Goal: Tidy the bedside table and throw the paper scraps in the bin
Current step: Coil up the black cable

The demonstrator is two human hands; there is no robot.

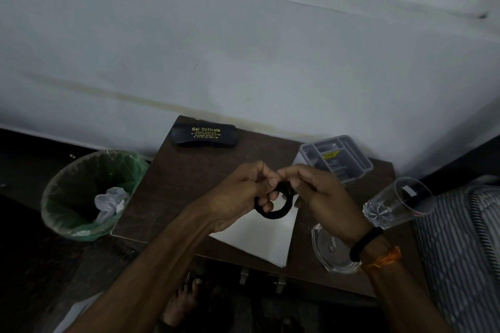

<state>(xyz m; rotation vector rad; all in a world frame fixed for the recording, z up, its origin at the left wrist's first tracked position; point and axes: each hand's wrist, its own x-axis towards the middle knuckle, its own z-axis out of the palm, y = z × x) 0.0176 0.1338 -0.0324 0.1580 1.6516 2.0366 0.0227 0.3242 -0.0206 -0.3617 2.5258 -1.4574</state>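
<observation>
While held above the white paper sheet point(266, 238) on the bedside table point(189, 170): black hair band point(273, 215), gripped by curled fingers of left hand point(238, 197) and right hand point(322, 197). Left of table, bin point(67, 197) holding paper scraps point(111, 203).

both hands, left hand point(238, 197) and right hand point(322, 197), pinch a black hair tie point(273, 213) above white paper point(265, 240) on a brown table point(189, 178), a green-lined bin point(89, 194) beside it.
</observation>
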